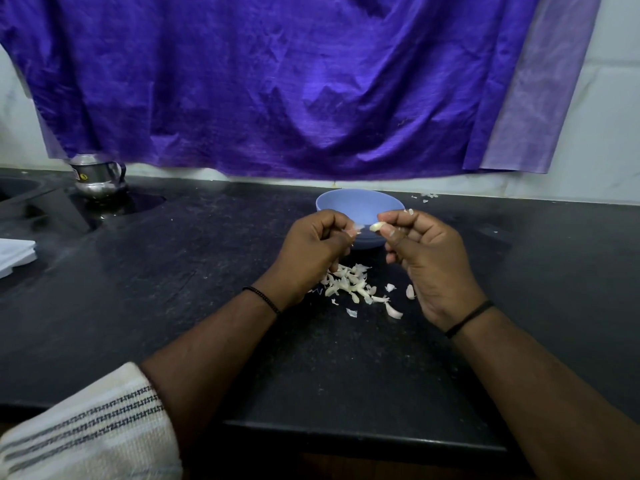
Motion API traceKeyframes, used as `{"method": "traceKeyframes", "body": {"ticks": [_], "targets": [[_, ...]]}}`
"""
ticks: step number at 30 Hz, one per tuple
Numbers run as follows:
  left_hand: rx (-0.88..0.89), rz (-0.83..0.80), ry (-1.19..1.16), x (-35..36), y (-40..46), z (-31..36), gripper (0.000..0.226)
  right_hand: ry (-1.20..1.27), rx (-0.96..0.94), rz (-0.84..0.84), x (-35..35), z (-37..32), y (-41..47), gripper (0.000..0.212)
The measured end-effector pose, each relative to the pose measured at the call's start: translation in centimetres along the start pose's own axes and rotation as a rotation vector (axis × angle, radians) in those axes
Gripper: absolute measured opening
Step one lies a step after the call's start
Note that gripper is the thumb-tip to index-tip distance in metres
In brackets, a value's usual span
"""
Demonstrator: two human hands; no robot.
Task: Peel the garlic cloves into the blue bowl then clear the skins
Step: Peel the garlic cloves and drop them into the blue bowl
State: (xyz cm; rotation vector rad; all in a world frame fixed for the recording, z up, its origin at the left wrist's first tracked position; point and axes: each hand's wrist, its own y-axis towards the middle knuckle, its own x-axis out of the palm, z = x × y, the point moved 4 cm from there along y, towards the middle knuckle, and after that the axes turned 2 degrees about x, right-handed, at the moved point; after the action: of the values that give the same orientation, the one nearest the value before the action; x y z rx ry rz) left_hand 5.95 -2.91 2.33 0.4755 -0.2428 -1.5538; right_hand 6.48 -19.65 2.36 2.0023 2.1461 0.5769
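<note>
while left hand [317, 245] pinches skin [356, 230], right hand [427, 258] holds garlic clove [377, 226].

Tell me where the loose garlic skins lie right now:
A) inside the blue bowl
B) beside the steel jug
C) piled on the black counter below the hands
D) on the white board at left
C: the pile of skins sits on the black counter, nearer the person than the blue bowl, between the left hand and right hand.

A creased purple cloth [277, 81] is hung across the upper frame, white wall [609, 133] is seen at right, and the black table [207, 271] is spread below.
</note>
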Motion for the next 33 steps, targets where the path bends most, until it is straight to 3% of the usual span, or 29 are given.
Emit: {"method": "traceKeyframes", "body": {"ticks": [6, 13, 22, 33], "targets": [[0.114, -0.006, 0.035, 0.2, -0.2, 0.4, 0.012, -0.039, 0.021, -0.021, 0.3, -0.1, -0.3, 0.016], [0.091, 0.05, 0.021, 0.2, -0.2, 0.1, 0.008, -0.155, 0.026, 0.051, 0.4, -0.1, -0.6, 0.007], [0.089, 0.078, 0.214, 0.8, -0.5, -0.7, 0.008, -0.354, -0.057, 0.11, 0.3, 0.3, -0.7, 0.015], [0.101, 0.03, 0.287, 0.9, -0.5, -0.9, 0.006, -0.475, -0.154, 0.101, 0.5, -0.5, -1.1, 0.018]]}}
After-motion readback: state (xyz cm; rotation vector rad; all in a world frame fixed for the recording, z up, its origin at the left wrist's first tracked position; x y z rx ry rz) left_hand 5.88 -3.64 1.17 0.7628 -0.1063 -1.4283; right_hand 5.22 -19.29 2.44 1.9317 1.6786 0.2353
